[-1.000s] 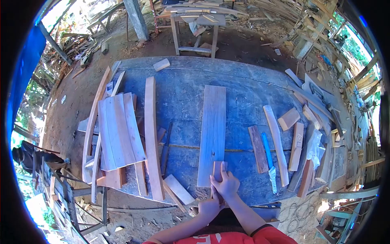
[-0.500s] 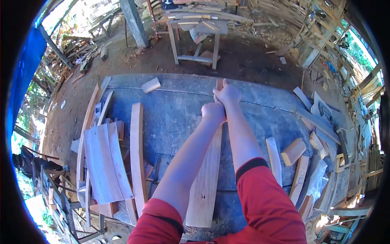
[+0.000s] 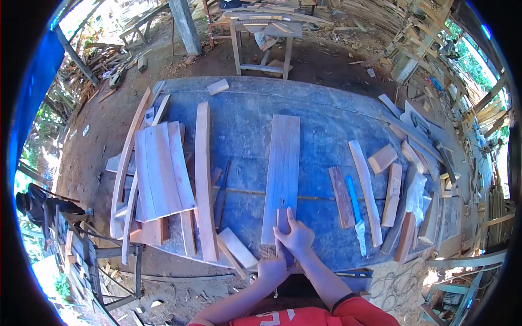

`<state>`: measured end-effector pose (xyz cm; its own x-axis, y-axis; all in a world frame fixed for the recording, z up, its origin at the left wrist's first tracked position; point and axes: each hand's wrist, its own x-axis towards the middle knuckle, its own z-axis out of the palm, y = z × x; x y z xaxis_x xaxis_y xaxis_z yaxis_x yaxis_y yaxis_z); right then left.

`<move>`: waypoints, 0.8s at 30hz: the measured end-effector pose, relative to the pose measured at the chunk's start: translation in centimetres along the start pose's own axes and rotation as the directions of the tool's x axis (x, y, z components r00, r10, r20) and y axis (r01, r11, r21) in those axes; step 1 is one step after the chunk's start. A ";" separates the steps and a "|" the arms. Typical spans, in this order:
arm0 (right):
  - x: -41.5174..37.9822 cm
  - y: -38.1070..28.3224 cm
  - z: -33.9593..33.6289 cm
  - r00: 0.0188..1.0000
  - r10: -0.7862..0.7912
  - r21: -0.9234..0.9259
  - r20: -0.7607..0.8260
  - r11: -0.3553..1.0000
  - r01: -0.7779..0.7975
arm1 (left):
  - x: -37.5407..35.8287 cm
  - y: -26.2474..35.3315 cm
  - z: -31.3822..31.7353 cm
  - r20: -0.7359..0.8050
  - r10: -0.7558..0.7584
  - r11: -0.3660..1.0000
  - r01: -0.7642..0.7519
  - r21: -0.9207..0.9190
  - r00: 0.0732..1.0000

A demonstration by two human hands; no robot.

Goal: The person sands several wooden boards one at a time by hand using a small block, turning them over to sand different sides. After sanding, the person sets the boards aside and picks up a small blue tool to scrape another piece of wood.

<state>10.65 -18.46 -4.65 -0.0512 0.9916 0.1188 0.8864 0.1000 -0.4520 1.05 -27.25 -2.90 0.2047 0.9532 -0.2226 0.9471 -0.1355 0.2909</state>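
A flat, pale wooden board (image 3: 284,163) lies lengthwise in front of me on the blue worktable (image 3: 239,130). Both hands are closed around a narrow wooden block (image 3: 283,218) at the board's near end. My right hand (image 3: 297,238) grips it towards the front, thumb pointing forward. Behind it, at the table's near edge, my left hand (image 3: 273,270) is wrapped round the rear part. The block's underside is hidden, as is most of its rear.
On the left lie a curved slatted panel (image 3: 162,173) and a long curved beam (image 3: 203,179). To the right are a dark wood piece (image 3: 341,196), a blue-handled tool (image 3: 354,204), several offcuts and a plastic bag (image 3: 417,196). Another bench (image 3: 266,27) stands beyond the table.
Both hands have drawn back with the block from beyond the board's far end to its near end. The view has shifted, and the board's whole upper face now shows.
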 end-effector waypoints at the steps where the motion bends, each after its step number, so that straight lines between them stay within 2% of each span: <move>1: -1.4 -0.4 0.2 0.999 0.016 -0.027 0.033 1.000 -0.015 | -1.3 -0.3 0.4 0.003 0.000 1.000 0.000 0.002 1.000; 5: -2.0 -0.7 1.3 0.999 -0.020 -0.084 -0.050 0.996 0.016 | -1.4 -1.0 1.6 -0.015 0.026 0.996 -0.025 0.087 1.000; 9: 3.6 0.1 2.8 0.991 -0.049 -0.123 -0.120 0.992 0.034 | 3.9 -2.6 1.2 -0.040 0.071 0.993 -0.067 0.099 0.997; 14: 19.7 1.1 4.8 0.992 -0.037 -0.148 -0.122 0.989 0.018 | 19.1 -4.3 -3.6 -0.063 -0.042 0.986 0.051 0.158 0.997; 16: 29.0 1.7 5.5 0.996 0.006 -0.079 -0.088 0.997 -0.013 | 28.0 -6.2 -4.8 -0.195 0.018 0.977 0.024 0.212 0.981; 17: 33.9 1.7 5.7 0.998 0.050 -0.099 -0.038 0.994 -0.053 | 33.1 -7.1 -4.8 -0.308 0.028 0.962 0.059 0.268 0.951; 18: 38.6 1.8 5.6 0.996 0.074 -0.122 0.040 0.990 -0.069 | 37.4 -7.2 -7.1 -0.232 -0.034 0.965 0.093 0.245 0.972; 20: 45.0 2.0 4.5 0.988 0.078 -0.162 0.136 0.985 -0.055 | 42.5 -7.4 -12.3 -0.068 -0.051 0.982 0.062 0.178 0.996; 21: 46.5 1.7 3.5 0.985 0.058 -0.178 0.160 0.984 -0.029 | 43.1 -7.0 -14.6 -0.080 -0.050 0.982 0.064 0.179 0.996; 22: 46.4 1.0 2.6 0.986 0.061 -0.180 0.158 0.983 -0.032 | 42.7 -6.3 -16.7 -0.066 -0.091 0.981 0.101 0.168 0.994; 24: 44.9 -1.0 0.4 1.000 -0.021 -0.074 0.004 0.997 0.021 | 40.9 -5.9 -18.0 -0.055 -0.129 0.983 0.136 0.127 0.990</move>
<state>7.27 25.98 0.78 -0.0717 0.9895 0.1253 0.9166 0.1149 -0.3830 -0.56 17.43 3.01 0.0665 0.9761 -0.2068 0.9897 -0.0382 0.1378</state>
